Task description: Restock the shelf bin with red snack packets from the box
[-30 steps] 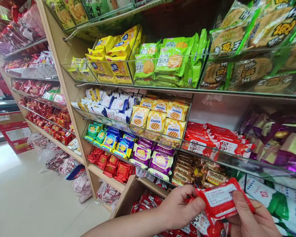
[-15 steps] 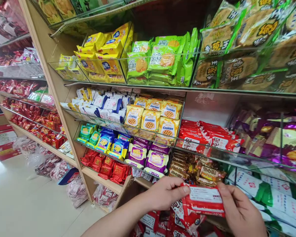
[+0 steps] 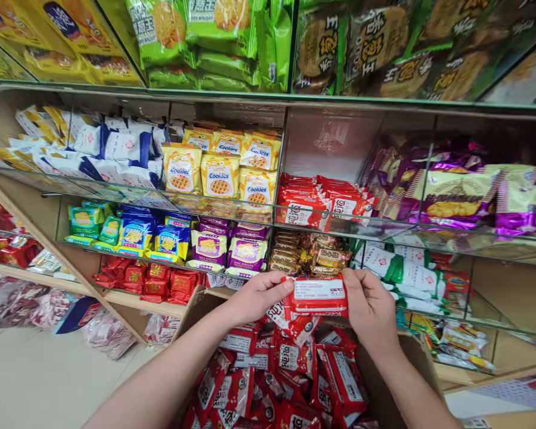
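Note:
Both my hands pinch red snack packets above an open cardboard box [image 3: 422,363]. My left hand [image 3: 261,296] grips the left ends, and my right hand [image 3: 370,304] holds the right end of the upper red packet [image 3: 320,297], whose white printed label faces up. Beneath it, a second red packet [image 3: 297,326] hangs tilted from my left hand. Many loose red packets [image 3: 295,357] fill the box below. Straight ahead on the shelf, similar red packets [image 3: 304,205] lie stacked in one compartment.
Glass-fronted shelves [image 3: 232,98] span the view. Yellow cookie packs [image 3: 218,176] stand left of the stacked red packets, purple packs [image 3: 455,199] to their right. Brown bars [image 3: 328,256] lie on the tier below. Plastic bags [image 3: 109,333] rest on the floor at the left.
The view has swung right and down, showing more of the box and its packets. Both hands now appear further left and higher in the picture, still holding the red packets.

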{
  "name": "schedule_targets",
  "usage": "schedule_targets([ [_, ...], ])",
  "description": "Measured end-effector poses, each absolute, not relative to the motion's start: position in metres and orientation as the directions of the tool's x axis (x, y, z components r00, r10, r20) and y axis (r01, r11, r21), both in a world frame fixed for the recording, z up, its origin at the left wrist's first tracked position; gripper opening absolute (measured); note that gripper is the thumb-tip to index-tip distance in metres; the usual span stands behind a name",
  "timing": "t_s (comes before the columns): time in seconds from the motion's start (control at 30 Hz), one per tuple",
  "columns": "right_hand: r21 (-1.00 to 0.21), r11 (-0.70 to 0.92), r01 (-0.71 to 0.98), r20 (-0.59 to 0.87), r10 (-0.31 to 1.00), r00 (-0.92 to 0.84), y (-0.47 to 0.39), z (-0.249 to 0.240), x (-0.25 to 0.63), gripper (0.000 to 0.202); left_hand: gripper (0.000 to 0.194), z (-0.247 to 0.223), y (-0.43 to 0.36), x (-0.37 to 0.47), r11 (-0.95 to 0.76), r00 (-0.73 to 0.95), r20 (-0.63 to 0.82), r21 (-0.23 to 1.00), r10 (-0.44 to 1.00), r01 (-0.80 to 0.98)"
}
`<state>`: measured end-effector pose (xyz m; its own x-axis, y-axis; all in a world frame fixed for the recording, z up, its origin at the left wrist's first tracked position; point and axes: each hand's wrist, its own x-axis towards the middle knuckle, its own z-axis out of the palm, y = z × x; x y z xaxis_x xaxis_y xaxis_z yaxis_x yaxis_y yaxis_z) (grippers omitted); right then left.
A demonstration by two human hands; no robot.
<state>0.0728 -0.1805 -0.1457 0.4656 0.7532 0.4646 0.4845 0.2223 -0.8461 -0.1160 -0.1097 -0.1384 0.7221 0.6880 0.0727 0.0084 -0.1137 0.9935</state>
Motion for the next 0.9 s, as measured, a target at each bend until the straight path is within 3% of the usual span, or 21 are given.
schedule_targets([
  [0.17, -0.864, 0.394, 0.313, 0.481, 0.829, 0.287, -0.186, -0.148, 0.077, 0.019, 0.038, -0.142, -0.107, -0.114, -0.140, 0.681, 0.099, 0.990, 0.726, 0.006],
  [0.27, -0.774, 0.508, 0.378, 0.625, 0.711, 0.323, -0.194, -0.145, 0.074, 0.006, 0.038, -0.141, -0.106, -0.112, -0.127, 0.613, 0.107, 0.992, 0.783, -0.010],
  [0.33, -0.616, 0.574, 0.540, 0.782, 0.530, 0.327, -0.199, -0.143, 0.071, 0.012, 0.040, -0.138, -0.107, -0.112, -0.153, 0.630, 0.119, 0.988, 0.767, 0.000],
  [0.4, -0.378, 0.605, 0.701, 0.905, 0.401, 0.142, -0.201, -0.143, 0.067, 0.021, 0.045, -0.135, -0.108, -0.114, -0.204, 0.681, 0.147, 0.979, 0.718, 0.005],
  [0.47, -0.169, 0.641, 0.749, 0.917, 0.381, -0.120, -0.200, -0.145, 0.060, 0.026, 0.051, -0.133, -0.109, -0.115, -0.261, 0.714, 0.179, 0.965, 0.677, 0.006],
  [0.53, -0.086, 0.684, 0.725, 0.864, 0.414, -0.288, -0.199, -0.148, 0.053, 0.026, 0.049, -0.132, -0.110, -0.115, -0.270, 0.728, 0.178, 0.963, 0.662, 0.010],
  [0.63, -0.118, 0.728, 0.675, 0.798, 0.474, -0.371, -0.199, -0.150, 0.043, 0.016, 0.035, -0.131, -0.111, -0.115, -0.181, 0.730, 0.122, 0.983, 0.673, 0.003],
  [0.73, -0.247, 0.704, 0.666, 0.828, 0.510, -0.232, -0.199, -0.150, 0.043, 0.012, 0.026, -0.131, -0.112, -0.114, -0.118, 0.725, 0.106, 0.992, 0.680, -0.034],
  [0.8, -0.422, 0.602, 0.678, 0.809, 0.588, -0.019, -0.198, -0.151, 0.046, 0.013, 0.025, -0.132, -0.112, -0.114, -0.118, 0.735, 0.121, 0.991, 0.667, -0.056],
  [0.9, -0.747, 0.414, 0.520, 0.588, 0.776, 0.227, -0.193, -0.155, 0.051, 0.019, 0.025, -0.133, -0.112, -0.114, -0.098, 0.755, 0.130, 0.991, 0.643, -0.087],
])
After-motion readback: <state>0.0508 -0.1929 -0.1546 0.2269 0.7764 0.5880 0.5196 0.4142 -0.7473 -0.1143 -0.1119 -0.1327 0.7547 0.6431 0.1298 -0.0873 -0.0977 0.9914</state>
